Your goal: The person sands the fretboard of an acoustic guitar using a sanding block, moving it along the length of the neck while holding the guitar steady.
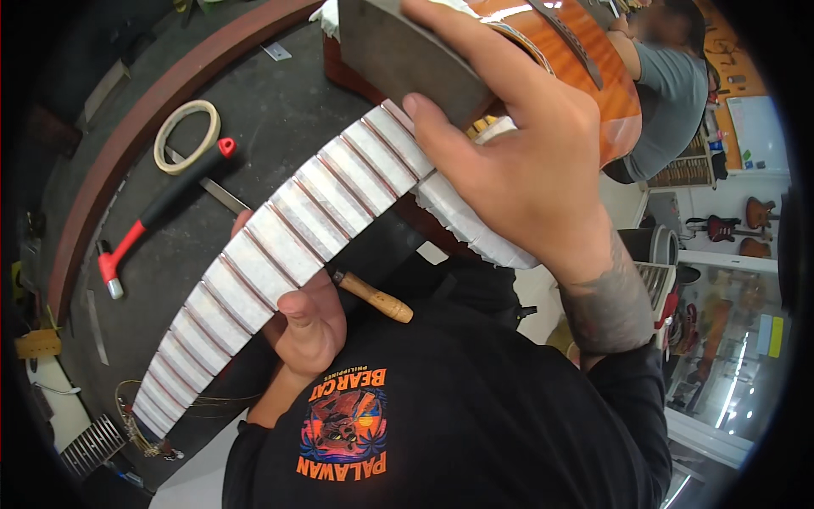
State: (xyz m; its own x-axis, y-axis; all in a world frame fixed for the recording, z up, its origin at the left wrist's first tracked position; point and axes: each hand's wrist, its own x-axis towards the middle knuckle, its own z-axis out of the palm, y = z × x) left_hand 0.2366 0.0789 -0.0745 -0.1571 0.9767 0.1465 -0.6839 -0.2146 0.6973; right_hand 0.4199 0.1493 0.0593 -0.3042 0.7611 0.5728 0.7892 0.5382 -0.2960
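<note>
An acoustic guitar lies across the bench, its glossy orange-brown body [610, 110] at the upper right. Strips of whitish tape cover the fretboard [271, 246] between the bare frets. From below, my left hand [309, 327] cradles the neck, thumb on the near side and a fingertip showing beyond the far edge. My right hand [526, 144] grips a dark grey flat block [407, 64] over the body end of the fretboard; whether it touches the frets is hard to see. White covering [475, 225] lies on the guitar top beneath my right hand.
Beyond the neck lie a red-and-black hammer [157, 204] and a tape roll [186, 137]. A wooden tool handle [373, 297] sticks out from under the neck. Loose strings [140, 416] curl near the headstock end. Another person [674, 102] in grey is at the upper right.
</note>
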